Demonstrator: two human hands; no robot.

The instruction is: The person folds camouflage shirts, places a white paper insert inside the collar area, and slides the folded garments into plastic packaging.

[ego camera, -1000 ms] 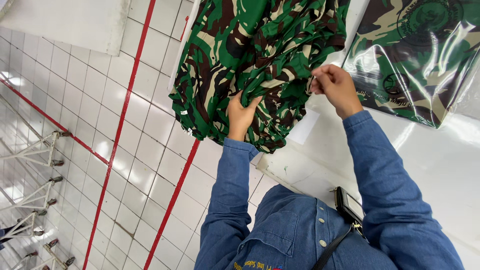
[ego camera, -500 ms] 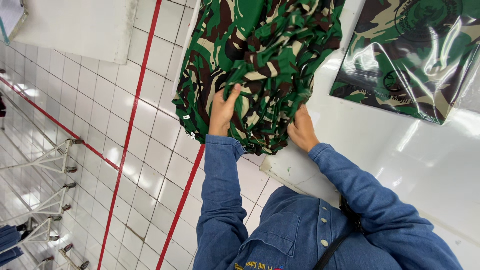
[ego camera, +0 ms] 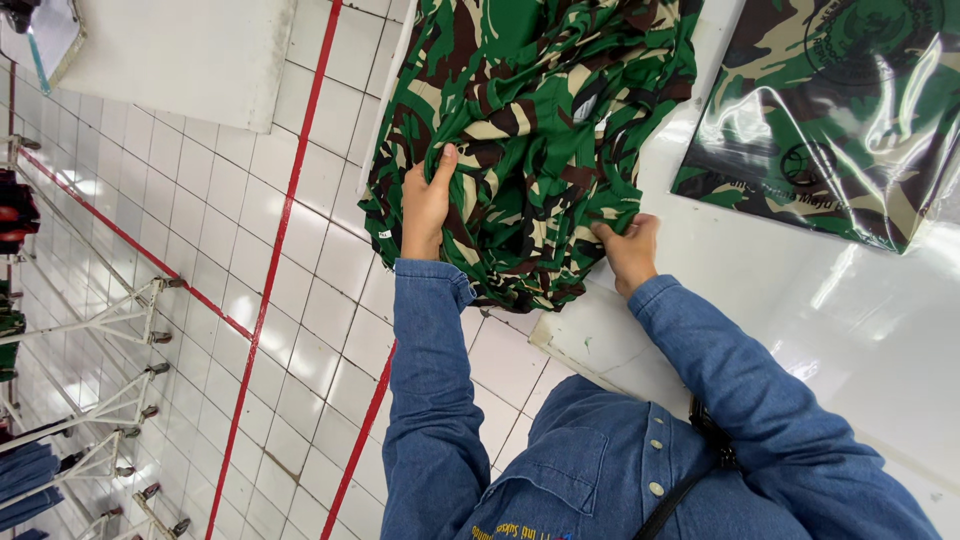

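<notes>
A green, brown and tan camouflage garment (ego camera: pixel 540 120) lies bunched over the edge of a white table (ego camera: pixel 820 330) and hangs down past it. My left hand (ego camera: pixel 426 205) grips a fold of the cloth on its left side, thumb on top. At the table's edge, my right hand (ego camera: pixel 628 250) pinches the garment's lower right part. Both arms wear blue denim sleeves.
A second camouflage garment sealed in a clear plastic bag (ego camera: pixel 830 130) lies on the table at the upper right. Below is a white tiled floor with red lines (ego camera: pixel 270 290). Metal rack legs (ego camera: pixel 110 320) and hanging clothes stand at the left. A white board (ego camera: pixel 170 55) sits at the upper left.
My right hand dropped from the garment's upper right to its lower edge at the table. My left hand shifted left and took a fold; the cloth has been pulled lower.
</notes>
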